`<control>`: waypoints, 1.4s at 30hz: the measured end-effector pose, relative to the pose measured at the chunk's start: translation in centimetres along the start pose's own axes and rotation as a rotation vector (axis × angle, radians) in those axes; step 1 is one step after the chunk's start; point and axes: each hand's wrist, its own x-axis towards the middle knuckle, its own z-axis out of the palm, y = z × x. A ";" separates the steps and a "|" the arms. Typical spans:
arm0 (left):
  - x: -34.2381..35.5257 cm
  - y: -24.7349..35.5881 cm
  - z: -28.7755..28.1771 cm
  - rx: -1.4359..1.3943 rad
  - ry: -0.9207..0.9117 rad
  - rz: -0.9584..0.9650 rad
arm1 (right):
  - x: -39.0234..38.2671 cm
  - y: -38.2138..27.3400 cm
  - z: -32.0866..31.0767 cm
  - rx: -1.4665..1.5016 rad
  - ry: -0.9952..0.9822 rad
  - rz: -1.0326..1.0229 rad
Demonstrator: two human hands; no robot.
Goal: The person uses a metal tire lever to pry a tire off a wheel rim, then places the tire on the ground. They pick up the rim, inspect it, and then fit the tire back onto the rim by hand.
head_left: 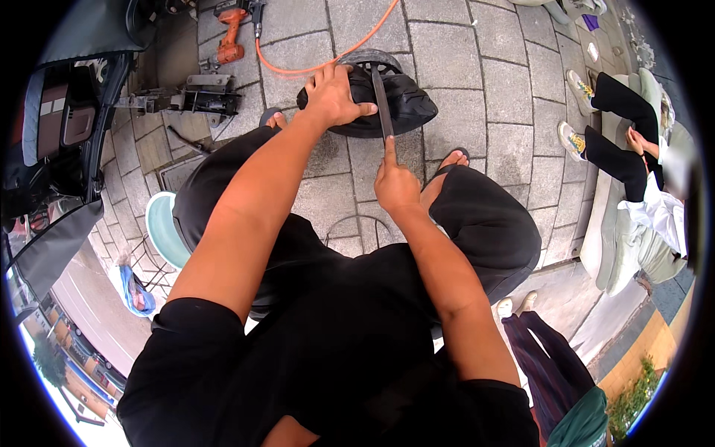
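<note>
We appear to be at the bar-working step: our right hand [398, 186] closes around the metal bar [382, 104], our left [335, 98] rests part-open on the black bundle [413, 104] on the paving [454, 67], and continuing calls for steady support.

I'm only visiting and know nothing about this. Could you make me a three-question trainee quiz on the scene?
1. Which hand holds the flat metal bar?
2. True or false: an orange power tool lies on the stone paving.
3. The spread left hand is on what?
a) a teal stool
b) a crumpled black bundle
c) a white shoe

Key: 1. The right hand; 2. True; 3. b.
</note>
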 end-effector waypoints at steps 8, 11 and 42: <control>-3.5 1.0 1.4 -0.006 0.054 0.003 | -2.3 2.7 1.2 -0.027 0.085 -0.051; -4.4 0.4 0.2 -0.152 0.035 -0.024 | -4.1 1.8 -6.1 -0.066 0.012 -0.097; 0.5 1.5 -0.8 -0.096 0.054 -0.088 | 1.1 2.8 -7.9 -0.050 -0.017 -0.087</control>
